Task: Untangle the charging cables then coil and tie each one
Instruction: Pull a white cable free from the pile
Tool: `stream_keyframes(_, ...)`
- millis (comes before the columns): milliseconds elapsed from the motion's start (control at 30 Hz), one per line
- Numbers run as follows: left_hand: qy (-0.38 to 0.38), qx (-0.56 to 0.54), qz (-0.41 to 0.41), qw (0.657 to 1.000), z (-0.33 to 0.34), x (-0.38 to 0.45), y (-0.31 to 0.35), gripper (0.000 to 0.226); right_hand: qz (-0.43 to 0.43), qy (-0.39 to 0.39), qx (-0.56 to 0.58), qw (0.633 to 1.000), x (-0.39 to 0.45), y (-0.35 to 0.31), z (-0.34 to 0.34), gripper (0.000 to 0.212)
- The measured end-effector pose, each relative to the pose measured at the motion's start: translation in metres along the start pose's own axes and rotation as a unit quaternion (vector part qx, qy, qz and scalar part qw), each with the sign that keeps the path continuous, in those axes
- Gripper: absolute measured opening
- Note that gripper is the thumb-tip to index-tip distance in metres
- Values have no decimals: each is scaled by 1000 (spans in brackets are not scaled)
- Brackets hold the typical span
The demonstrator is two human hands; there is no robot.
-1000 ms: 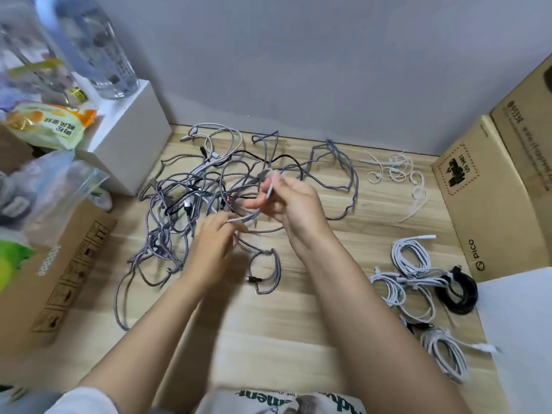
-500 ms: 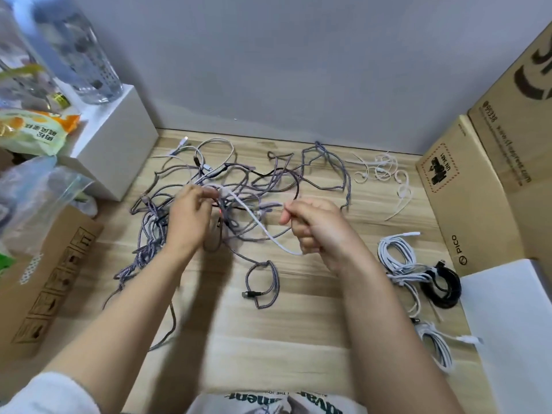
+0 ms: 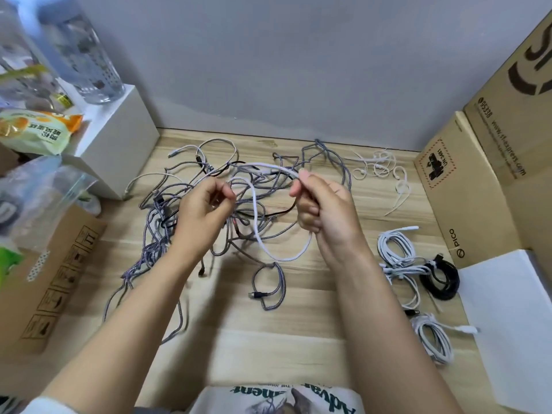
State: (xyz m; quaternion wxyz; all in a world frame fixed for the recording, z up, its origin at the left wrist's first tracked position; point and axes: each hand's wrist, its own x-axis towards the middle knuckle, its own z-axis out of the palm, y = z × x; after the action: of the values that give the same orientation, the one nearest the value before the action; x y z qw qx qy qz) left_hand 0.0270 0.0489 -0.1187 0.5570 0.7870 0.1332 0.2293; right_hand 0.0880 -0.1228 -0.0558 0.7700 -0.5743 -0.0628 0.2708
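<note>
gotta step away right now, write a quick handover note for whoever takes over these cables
Left hand: pinches the white cable above the tangle.
Right hand: grips the same cable; a loop hangs between the hands.
Tangle of grey and black cables: still knotted on the floor.
Done: coiled white cables and one black coil lie to the right.
Left: free this cable, coil and tie it with a loose white tie, then the rest.

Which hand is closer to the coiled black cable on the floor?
The right hand. The coiled black cable lies just past its right side, nearer the person. The left hand is farther, beyond the right hand.
</note>
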Motion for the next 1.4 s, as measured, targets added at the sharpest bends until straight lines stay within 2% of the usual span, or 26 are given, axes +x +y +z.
stream_keyframes(67, -29, -34, 2, 999, 3, -3, 0, 16, 3, 13, -62, 998, -1, 1, -1, 34)
stream_keyframes(200, -87, 31, 100, 991, 12, -7, 9, 27, 40, -17, -131, 990, -7, 11, 11, 10)
stream_keyframes(233, -89, 29, 104, 990, 13, -8, 9, 26, 50, -25, -134, 989, -8, 14, 14, 12)
stream_keyframes(400, -118, -17, 33, 992, 9, -14, 4, 13, 15, -22, -246, 969, -6, 26, 12, 13)
stream_keyframes(467, -147, -61, -7, 987, 3, -17, -3, 9, 5, -7, -191, 982, -7, 18, 9, 23)
stream_keyframes(500, -152, -55, -9, 987, -2, -18, -10, 15, 0, -7, -144, 990, -9, 12, 8, 27)
stream_keyframes(600, -150, 15, -6, 988, -19, -21, -37, 30, -40, 1, 42, 998, -13, -10, 10, 33)
stream_keyframes(667, -125, 37, -28, 991, -31, -20, -51, 34, -59, 21, 115, 991, -10, -15, 15, 30)
stream_keyframes(733, -100, 37, -31, 994, -38, -17, -49, 40, -56, 54, 84, 993, -5, -12, 23, 30)
stream_keyframes(833, -90, 3, -3, 996, -37, -6, -25, 41, -5, 76, -50, 996, -3, 3, 43, 18)
stream_keyframes(900, -129, -2, 29, 991, -31, 2, -5, 36, 13, 46, -78, 996, -5, 13, 58, 4)
stream_keyframes(967, -189, -6, 44, 981, -24, 5, 9, 40, 8, 28, -41, 999, -6, 18, 67, 9)
stream_keyframes(1167, -300, -57, 11, 952, -26, 3, -3, 32, -45, 87, -64, 993, -6, 16, 74, 18)
stream_keyframes(1267, -317, 16, 18, 948, -31, 3, -27, 29, -80, 129, 51, 987, -4, 10, 66, 18)
stream_keyframes(1333, -308, 74, -4, 948, -35, 6, -45, 23, -101, 127, 143, 976, -2, 1, 57, 22)
stream_keyframes(1400, -292, 118, -26, 949, -37, 9, -58, 23, -97, 116, 184, 971, -1, -5, 49, 28)
